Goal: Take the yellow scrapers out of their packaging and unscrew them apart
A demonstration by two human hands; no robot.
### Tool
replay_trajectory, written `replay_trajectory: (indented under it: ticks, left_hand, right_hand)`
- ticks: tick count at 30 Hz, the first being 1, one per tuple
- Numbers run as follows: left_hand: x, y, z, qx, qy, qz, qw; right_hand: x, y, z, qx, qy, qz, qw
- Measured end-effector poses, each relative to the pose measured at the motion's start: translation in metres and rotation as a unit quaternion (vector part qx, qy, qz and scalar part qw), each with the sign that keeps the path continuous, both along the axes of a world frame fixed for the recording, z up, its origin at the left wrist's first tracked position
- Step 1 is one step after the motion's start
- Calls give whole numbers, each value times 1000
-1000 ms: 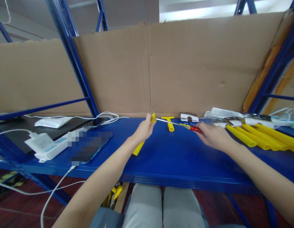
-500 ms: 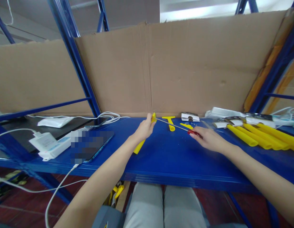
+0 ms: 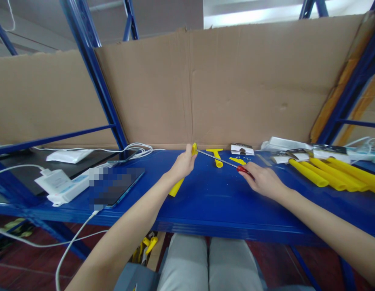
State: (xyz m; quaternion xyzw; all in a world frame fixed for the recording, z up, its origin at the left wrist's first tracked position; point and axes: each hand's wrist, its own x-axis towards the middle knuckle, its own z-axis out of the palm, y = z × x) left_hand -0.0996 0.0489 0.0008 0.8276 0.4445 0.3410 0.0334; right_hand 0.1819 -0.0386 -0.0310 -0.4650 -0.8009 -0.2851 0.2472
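My left hand [image 3: 185,161] is closed around a yellow plastic handle [image 3: 176,188], whose tube end sticks out below the fist and whose head shows above it. My right hand [image 3: 263,178] grips the red handle of a screwdriver [image 3: 245,171]. The long metal shaft points left, and its tip meets the head of the yellow piece by my left fingers. Behind the shaft, a yellow T-shaped piece [image 3: 218,157] lies on the blue shelf [image 3: 205,202]. A flat yellow piece [image 3: 237,160] lies close to the screwdriver's handle.
Several yellow tube handles [image 3: 314,173] with black-and-white cards lie at the right. A small card [image 3: 242,149] rests near the cardboard wall [image 3: 251,89]. At the left are a phone [image 3: 117,188], a white power strip [image 3: 75,190] and coiled white cable [image 3: 141,149]. More yellow pieces [image 3: 151,245] sit below the shelf.
My right hand and the screwdriver have shifted slightly left. The yellow handle in my left hand has moved a little to the left as well. Both grips stay closed.
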Motion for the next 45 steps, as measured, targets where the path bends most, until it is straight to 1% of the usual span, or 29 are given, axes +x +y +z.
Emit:
replay_trajectory:
  ticks: [10, 17, 19, 22, 26, 31, 34, 39, 45]
  left_hand:
    - [2, -3, 2, -16, -20, 5, 1000]
    - [-1, 3, -1, 12, -27, -19, 999]
    - [-1, 4, -3, 8, -19, -23, 999]
    - [0, 4, -4, 2, -15, -20, 1000]
    - [3, 1, -3, 15, -40, -20, 999]
    - [6, -1, -3, -9, -60, -22, 998]
    - [5, -1, -2, -27, -56, -45, 997]
    - [-2, 1, 0, -46, -65, -102, 992]
    - [-4, 0, 1, -56, -85, -99, 990]
  right_hand:
    - [-2, -2, 1, 64, -29, -4, 997]
    - [-1, -2, 2, 96, -62, -21, 993]
    - [0, -1, 3, 93, -79, -32, 992]
    - [0, -2, 4, 61, -83, -60, 993]
    - [-3, -3, 6, -7, -35, -81, 996]
    - [-4, -1, 8, -104, 13, -92, 990]
    - [-1, 0, 9, -149, 21, -65, 987]
    - [3, 0, 10, -187, 29, -1, 982]
    - [6, 2, 11, -177, 47, 36, 982]
